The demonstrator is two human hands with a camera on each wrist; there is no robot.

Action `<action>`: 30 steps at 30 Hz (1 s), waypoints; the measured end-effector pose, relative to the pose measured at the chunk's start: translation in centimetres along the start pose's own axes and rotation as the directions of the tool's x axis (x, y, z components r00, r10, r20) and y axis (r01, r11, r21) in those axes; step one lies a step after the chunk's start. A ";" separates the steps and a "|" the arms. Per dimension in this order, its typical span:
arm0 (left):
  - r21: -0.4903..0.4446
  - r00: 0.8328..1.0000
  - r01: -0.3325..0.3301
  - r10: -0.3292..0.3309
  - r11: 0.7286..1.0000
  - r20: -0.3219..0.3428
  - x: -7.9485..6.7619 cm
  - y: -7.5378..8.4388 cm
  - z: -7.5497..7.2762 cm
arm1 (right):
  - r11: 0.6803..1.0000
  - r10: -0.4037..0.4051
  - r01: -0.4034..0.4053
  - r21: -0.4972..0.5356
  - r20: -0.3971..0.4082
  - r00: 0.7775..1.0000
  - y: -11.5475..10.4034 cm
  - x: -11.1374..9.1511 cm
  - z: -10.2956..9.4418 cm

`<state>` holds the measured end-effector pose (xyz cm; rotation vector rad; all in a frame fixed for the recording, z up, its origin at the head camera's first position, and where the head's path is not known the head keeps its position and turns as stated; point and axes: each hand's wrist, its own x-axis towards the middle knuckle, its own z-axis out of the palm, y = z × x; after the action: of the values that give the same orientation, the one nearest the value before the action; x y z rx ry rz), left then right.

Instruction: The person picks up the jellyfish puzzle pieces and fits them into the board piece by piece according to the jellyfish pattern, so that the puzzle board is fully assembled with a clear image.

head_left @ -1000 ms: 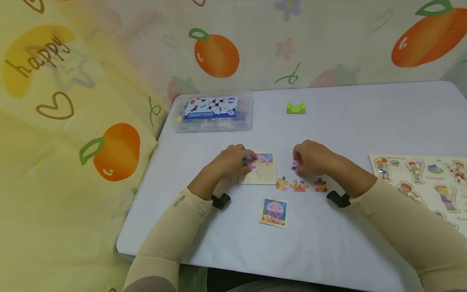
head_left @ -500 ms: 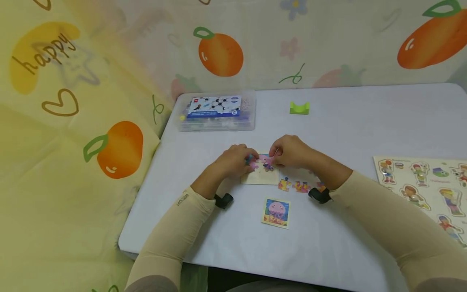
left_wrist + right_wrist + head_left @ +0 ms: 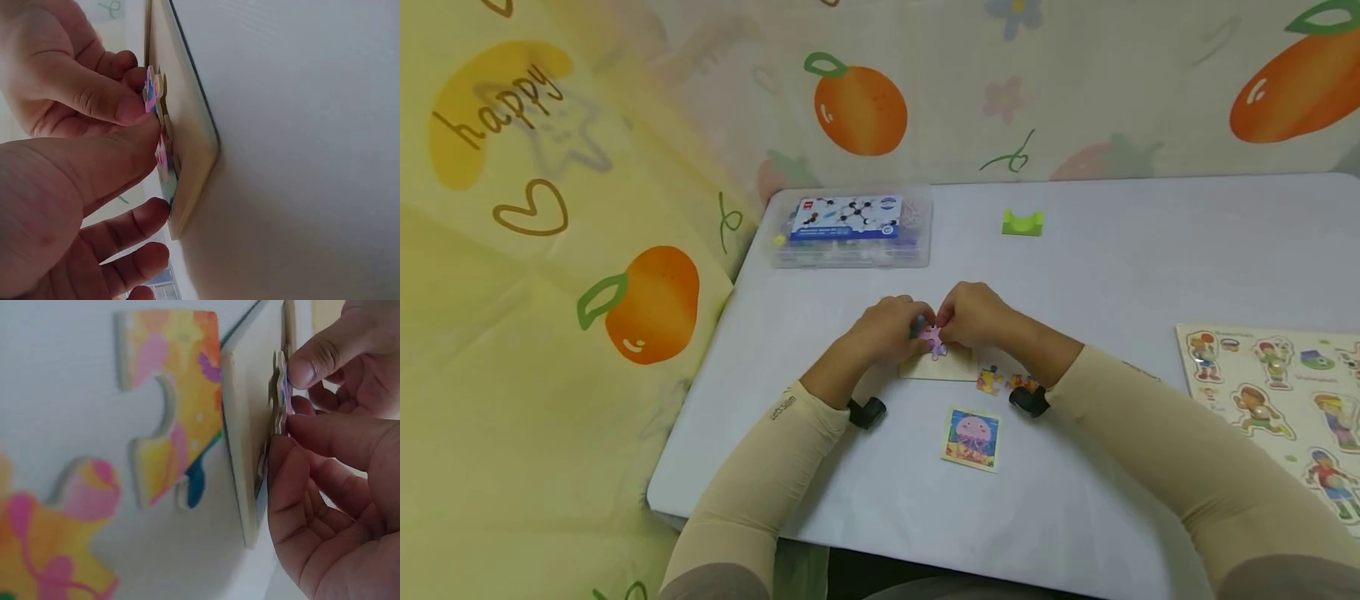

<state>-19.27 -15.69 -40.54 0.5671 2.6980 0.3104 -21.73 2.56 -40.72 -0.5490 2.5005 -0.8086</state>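
Observation:
At the table's middle lies a shallow wooden puzzle board (image 3: 958,367) with jigsaw pieces at its far side, mostly covered by both hands. My left hand (image 3: 889,332) rests over the left part, its thumb (image 3: 134,147) against the pieces and the other fingers spread along the edge. My right hand (image 3: 981,315) pinches a pink jigsaw piece (image 3: 935,342) between thumb and forefinger, just above the bare wood. Loose yellow-and-pink jigsaw pieces (image 3: 178,400) lie beside the board. Nearer me is a small jellyfish picture card (image 3: 972,440).
A clear plastic case (image 3: 850,237) with a molecule-printed label stands at the back left. Behind the board sits a green block (image 3: 1022,223). A large board with cartoon figures (image 3: 1270,375) covers part of the right side. Printed cloth hangs behind the table.
My right hand, with the pink piece, has moved left from beside the board to over it, meeting my left hand. The left hand has stayed over the board's left part.

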 end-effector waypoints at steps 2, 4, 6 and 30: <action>0.003 1.000 0.007 -0.007 1.000 -0.001 0.1 0.2 0.0 | 1.000 0.003 -0.003 -0.010 -0.003 1.000 -0.1 0.0 -0.1; 0.006 1.000 0.013 -0.013 1.000 0.000 0.1 0.3 0.0 | 1.000 0.008 -0.009 -0.016 -0.006 1.000 -0.1 0.0 -0.3; 0.003 1.000 0.016 -0.016 1.000 0.003 0.2 0.4 0.0 | 1.000 0.016 -0.016 -0.023 -0.013 1.000 -0.1 0.1 -0.4; -0.092 0.999 0.042 -0.041 0.995 0.015 0.7 0.0 0.0 | 0.998 0.057 -0.056 0.030 -0.047 0.997 1.0 1.5 -0.4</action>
<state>-19.89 -15.40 -40.74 0.4839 2.6631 0.4156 -23.43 2.70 -41.48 -0.4526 2.5313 -0.8441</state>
